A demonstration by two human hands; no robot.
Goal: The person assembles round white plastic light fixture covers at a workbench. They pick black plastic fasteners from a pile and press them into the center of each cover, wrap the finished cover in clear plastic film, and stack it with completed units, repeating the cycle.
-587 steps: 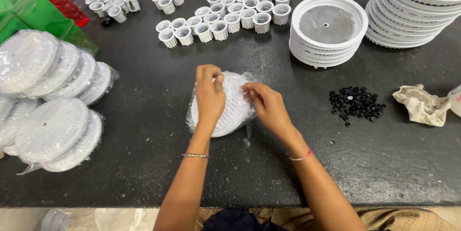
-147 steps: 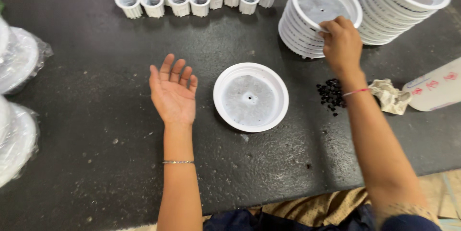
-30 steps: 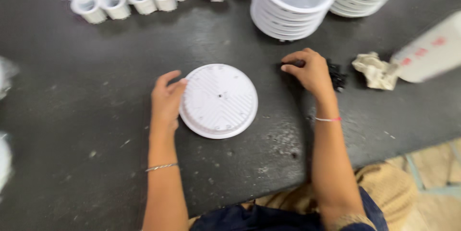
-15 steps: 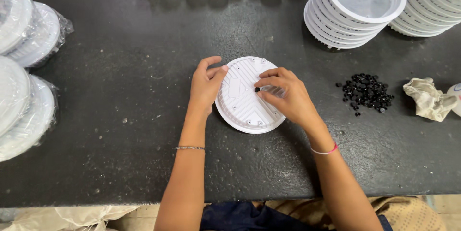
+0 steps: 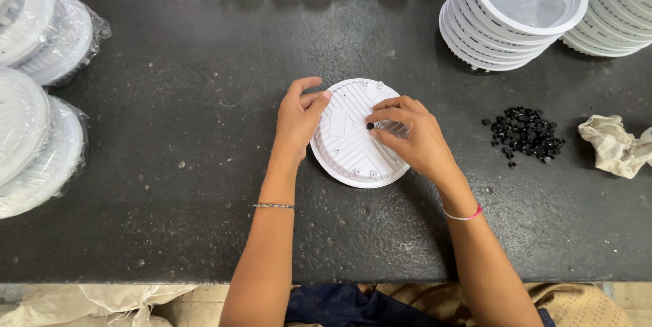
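1. At mid-table in the head view, the white disc [image 5: 358,134] lies flat, ribbed side up, between both hands.
2. The left hand [image 5: 299,118] steadies the disc's left rim, fingers loosely curled on it, gripping nothing.
3. The right hand [image 5: 411,138] lies over the disc's right half, thumb and forefinger pinched on a small black plug [image 5: 370,125] at the disc's centre.
4. The plug pile [image 5: 526,133] sits to the right, nearer the right hand.

Dark counter [image 5: 170,164]: stacked white housings [image 5: 513,14] at far right, crumpled rag [image 5: 614,147] below them, bagged discs [image 5: 41,96] far left.
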